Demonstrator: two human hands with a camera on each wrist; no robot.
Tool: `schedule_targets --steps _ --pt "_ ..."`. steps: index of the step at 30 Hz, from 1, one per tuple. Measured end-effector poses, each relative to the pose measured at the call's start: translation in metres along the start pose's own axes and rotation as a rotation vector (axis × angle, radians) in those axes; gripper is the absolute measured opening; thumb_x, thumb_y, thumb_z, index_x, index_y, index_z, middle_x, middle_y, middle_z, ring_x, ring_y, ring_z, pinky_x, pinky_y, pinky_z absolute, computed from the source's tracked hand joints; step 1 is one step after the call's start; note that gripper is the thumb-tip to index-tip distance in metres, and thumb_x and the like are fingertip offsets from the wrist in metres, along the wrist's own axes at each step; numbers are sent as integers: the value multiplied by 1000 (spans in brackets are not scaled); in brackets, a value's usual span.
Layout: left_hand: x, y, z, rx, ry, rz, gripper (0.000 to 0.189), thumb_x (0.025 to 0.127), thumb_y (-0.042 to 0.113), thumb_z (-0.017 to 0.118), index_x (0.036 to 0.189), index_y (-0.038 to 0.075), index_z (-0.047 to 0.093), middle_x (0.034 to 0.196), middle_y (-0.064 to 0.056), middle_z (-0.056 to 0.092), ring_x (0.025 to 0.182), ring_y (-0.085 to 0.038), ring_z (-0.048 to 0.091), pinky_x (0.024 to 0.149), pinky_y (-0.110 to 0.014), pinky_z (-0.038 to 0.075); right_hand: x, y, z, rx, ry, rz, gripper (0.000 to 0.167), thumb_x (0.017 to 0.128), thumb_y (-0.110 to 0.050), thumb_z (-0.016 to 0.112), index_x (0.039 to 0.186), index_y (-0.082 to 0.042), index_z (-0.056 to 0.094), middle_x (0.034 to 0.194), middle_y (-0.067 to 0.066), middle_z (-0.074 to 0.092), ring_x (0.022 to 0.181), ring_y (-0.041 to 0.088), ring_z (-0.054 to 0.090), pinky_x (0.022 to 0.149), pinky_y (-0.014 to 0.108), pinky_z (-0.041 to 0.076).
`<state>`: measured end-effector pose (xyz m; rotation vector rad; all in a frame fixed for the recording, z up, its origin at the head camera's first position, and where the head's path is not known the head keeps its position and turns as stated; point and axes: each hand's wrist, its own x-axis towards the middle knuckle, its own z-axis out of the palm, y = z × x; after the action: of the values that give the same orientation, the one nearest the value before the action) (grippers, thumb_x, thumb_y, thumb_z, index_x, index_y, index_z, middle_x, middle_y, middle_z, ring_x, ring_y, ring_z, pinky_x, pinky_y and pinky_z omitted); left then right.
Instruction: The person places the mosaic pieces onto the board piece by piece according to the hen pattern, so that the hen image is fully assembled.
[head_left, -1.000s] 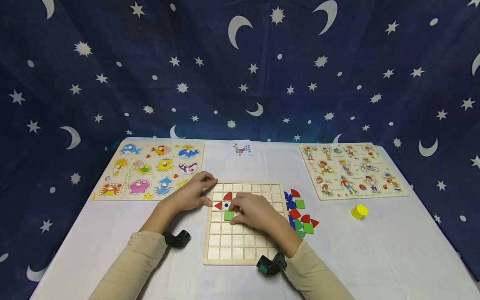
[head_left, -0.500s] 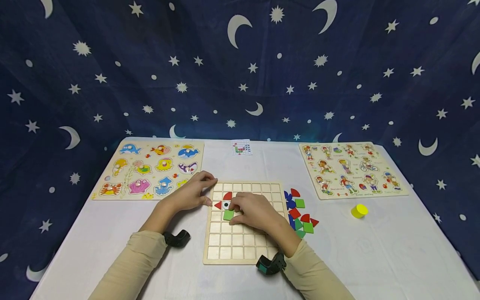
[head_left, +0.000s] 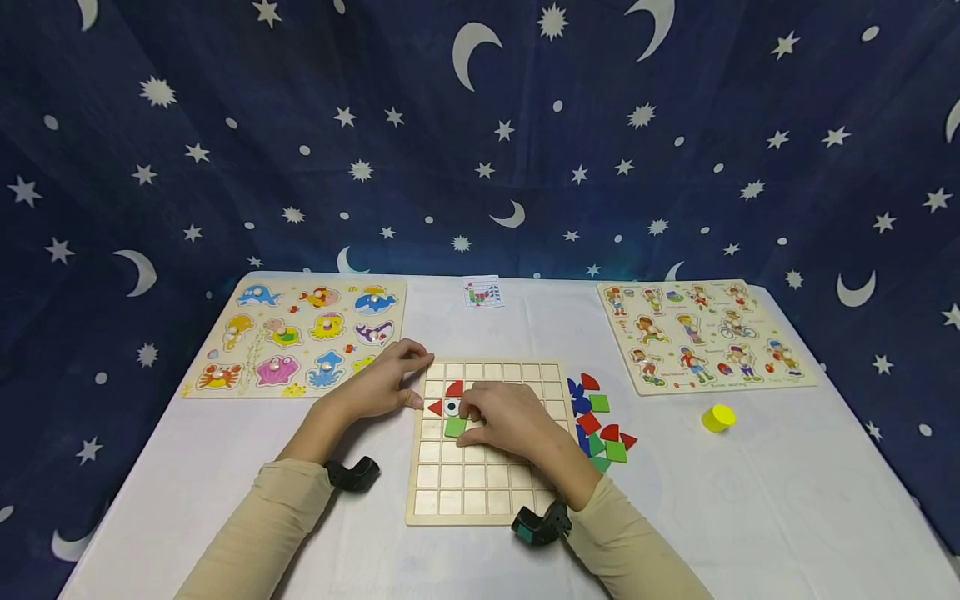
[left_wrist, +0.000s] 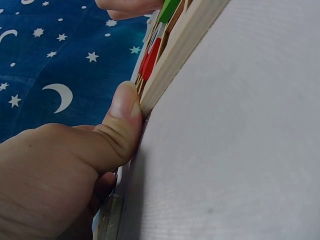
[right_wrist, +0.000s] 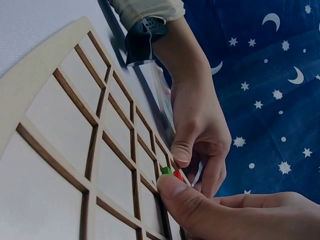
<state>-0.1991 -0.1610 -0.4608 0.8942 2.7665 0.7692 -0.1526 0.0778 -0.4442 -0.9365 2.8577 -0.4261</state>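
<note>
My left hand (head_left: 386,382) holds the upper left corner of a wooden grid board (head_left: 438,503); in the left wrist view its thumb (left_wrist: 124,102) presses the board's edge. Over the board, my right hand (head_left: 513,419) has thumb and index finger at a green square tile (head_left: 455,427), and in the right wrist view the thumb tip meets the green piece (right_wrist: 166,170). Part of that tile is covered by the fingers. Just above it lies a white tile with a black dot (head_left: 451,407), with a red triangle (head_left: 435,408) to its left and a red quarter circle (head_left: 454,388) above.
Several loose red, blue and green pieces (head_left: 616,451) lie right of the board. A yellow cylinder (head_left: 718,418) stands farther right. A small pattern card (head_left: 482,292) lies at the back, between a sea animal puzzle (head_left: 247,354) and a children's sports puzzle (head_left: 705,333).
The whole head view has shifted slightly upward. Both hands keep their places at the board, and the tiles stay in the same cells.
</note>
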Motion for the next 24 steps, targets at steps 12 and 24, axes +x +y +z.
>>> schedule_targets --steps 12,24 --pt "0 1 -1 -2 8 15 75 73 33 77 135 0 51 129 -10 48 119 -25 45 105 -43 39 0 0 0 44 2 -19 29 73 -50 77 90 -28 68 77 -12 56 67 3 48 56 21 38" --pt "-1 3 -1 -4 2 4 74 74 31 77 135 0 51 129 -10 48 119 -24 45 105 -42 39 1 0 1 48 -13 -11 28 73 -50 76 90 -29 68 77 -13 56 68 2 48 57 21 39"
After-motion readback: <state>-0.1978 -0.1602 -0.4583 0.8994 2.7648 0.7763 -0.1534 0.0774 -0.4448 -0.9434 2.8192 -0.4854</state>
